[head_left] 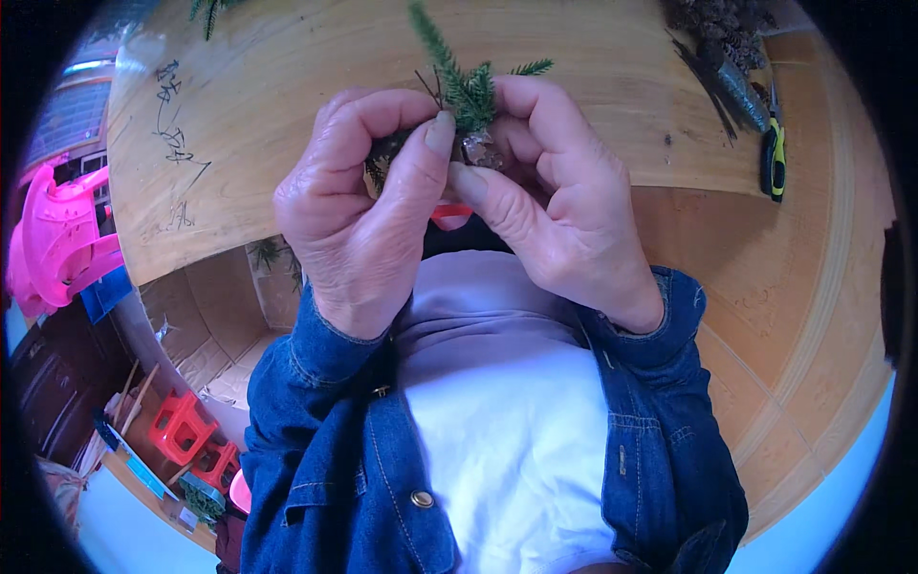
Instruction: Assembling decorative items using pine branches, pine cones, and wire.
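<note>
Above the near edge of the wooden table (229,115), both of my hands are closed around a small green artificial pine sprig (470,96). Its needled tips point up and away from me. My left hand (368,196) pinches near the sprig's base with thumb and forefinger, where thin dark stems stick up. From the other side, my right hand (564,187) grips a brown, partly shiny piece (481,150) at the foot of the sprig, which looks like a small pine cone. The fingers hide most of the join.
At the table's right end lie pliers (773,158) with black and yellow-green handles, thin dark wires (706,88) and several pine cones (732,24). A cardboard box (220,297) with green sprigs sits below the near left edge. Left stand a pink chair (59,239) and red stools (182,428).
</note>
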Motion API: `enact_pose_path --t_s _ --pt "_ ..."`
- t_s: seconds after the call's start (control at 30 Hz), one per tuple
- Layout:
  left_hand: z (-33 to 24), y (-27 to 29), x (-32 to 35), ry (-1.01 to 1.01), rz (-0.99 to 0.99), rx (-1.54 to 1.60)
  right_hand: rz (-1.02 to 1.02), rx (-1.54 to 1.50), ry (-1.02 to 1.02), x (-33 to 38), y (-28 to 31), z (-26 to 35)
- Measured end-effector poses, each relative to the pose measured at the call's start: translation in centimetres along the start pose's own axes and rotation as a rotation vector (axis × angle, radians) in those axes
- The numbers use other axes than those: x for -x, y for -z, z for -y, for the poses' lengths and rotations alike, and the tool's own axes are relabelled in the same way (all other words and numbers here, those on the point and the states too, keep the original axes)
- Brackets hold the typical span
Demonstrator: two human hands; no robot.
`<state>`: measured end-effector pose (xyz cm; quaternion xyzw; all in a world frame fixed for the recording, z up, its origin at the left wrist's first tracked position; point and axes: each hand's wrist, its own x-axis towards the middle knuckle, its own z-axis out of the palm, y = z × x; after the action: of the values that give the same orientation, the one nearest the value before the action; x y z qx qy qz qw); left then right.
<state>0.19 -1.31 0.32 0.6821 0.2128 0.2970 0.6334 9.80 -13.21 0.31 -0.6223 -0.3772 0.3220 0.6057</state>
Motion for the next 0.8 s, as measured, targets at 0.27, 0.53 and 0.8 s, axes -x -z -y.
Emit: enact_pose_path --t_s 0.27,0.53,0.8 --pt "0.4 0.4 0.0 0.014 0.009 0.034 -0.183 0.24 0.234 -0.1 2.2 1.9" --pt "0.5 1.1 0.0 -0.065 0.061 -0.071 0.082 0.525 0.352 -3.4 2.1 1.9" --pt "0.3 2.6 -1.1 -0.085 0.231 -0.169 0.123 0.251 0.158 -4.1 1.9 1.8"
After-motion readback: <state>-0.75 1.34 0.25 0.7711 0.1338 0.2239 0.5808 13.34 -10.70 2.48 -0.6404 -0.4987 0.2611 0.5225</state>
